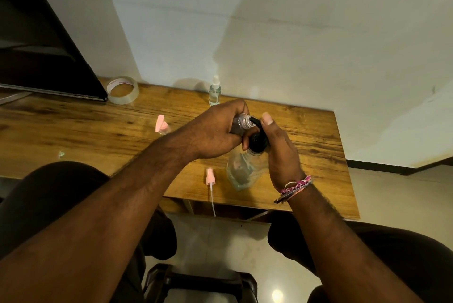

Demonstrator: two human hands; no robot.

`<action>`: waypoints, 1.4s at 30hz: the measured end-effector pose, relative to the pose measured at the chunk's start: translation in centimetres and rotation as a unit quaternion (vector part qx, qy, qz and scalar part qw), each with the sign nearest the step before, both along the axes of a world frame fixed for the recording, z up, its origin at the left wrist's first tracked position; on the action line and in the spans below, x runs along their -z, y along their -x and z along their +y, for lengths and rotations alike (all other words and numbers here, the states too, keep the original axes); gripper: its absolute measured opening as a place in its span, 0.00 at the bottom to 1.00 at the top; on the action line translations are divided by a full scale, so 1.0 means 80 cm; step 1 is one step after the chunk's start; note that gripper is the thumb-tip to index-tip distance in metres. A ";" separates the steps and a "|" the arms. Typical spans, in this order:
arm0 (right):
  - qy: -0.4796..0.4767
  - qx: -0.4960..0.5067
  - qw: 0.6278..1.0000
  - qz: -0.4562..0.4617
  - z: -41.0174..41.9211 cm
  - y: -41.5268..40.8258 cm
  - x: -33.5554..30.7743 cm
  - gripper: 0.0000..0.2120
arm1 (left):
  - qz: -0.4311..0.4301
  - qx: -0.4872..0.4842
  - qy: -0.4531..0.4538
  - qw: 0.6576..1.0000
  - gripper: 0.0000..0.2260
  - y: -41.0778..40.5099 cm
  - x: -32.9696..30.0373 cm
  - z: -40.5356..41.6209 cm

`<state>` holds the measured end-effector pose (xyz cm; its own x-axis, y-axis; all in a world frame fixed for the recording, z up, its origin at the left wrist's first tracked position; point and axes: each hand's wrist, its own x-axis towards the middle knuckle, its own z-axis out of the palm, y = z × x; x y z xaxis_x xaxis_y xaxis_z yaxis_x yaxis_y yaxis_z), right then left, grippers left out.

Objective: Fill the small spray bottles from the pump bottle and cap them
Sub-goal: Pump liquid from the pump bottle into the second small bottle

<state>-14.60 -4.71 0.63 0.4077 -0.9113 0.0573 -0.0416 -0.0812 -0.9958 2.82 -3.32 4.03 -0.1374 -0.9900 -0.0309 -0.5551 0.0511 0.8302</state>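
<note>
A clear pump bottle (241, 171) with a black pump head (257, 139) stands near the table's front edge. My left hand (215, 131) grips a small open clear spray bottle (241, 122), tilted with its threaded neck against the black spout. My right hand (279, 153) is curled around the pump head, thumb up near the spout. A loose pink spray cap with its dip tube (210, 183) lies at the table's front edge. A capped small clear spray bottle (215, 91) stands at the back. A small pink-capped bottle (162, 126) sits to the left.
The wooden table (98, 126) ends at the right (343, 155) and at the front by my knees. A roll of clear tape (122, 89) lies at the back left beside a dark laptop lid (49, 57). A white wall is behind.
</note>
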 end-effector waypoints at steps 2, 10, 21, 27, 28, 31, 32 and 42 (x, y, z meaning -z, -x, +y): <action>-0.008 -0.002 1.000 -0.005 -0.001 0.000 0.000 0.36 | -0.001 -0.001 -0.003 1.000 0.18 0.000 -0.001 0.000; -0.016 -0.011 1.000 -0.001 -0.002 0.000 -0.001 0.32 | 0.002 -0.001 -0.005 1.000 0.18 0.001 -0.002 0.000; -0.019 0.018 1.000 -0.001 -0.002 -0.005 0.001 0.31 | 0.004 -0.005 0.009 1.000 0.16 0.003 -0.004 -0.001; -0.010 0.012 1.000 -0.017 -0.003 -0.005 0.003 0.31 | -0.012 0.002 0.015 1.000 0.18 0.002 0.001 -0.001; -0.009 0.013 1.000 -0.018 -0.003 -0.005 0.003 0.30 | -0.012 0.002 0.014 1.000 0.18 0.001 0.002 -0.001; -0.007 0.016 1.000 -0.018 -0.004 -0.003 0.005 0.30 | -0.016 0.003 0.011 1.000 0.19 0.000 0.005 -0.002; -0.004 0.017 1.000 -0.016 -0.004 -0.003 0.006 0.31 | -0.015 0.003 0.011 1.000 0.19 0.000 0.005 -0.002; 0.005 0.020 1.000 -0.011 -0.003 -0.004 0.006 0.34 | -0.001 0.001 0.014 1.000 0.19 0.001 0.005 -0.004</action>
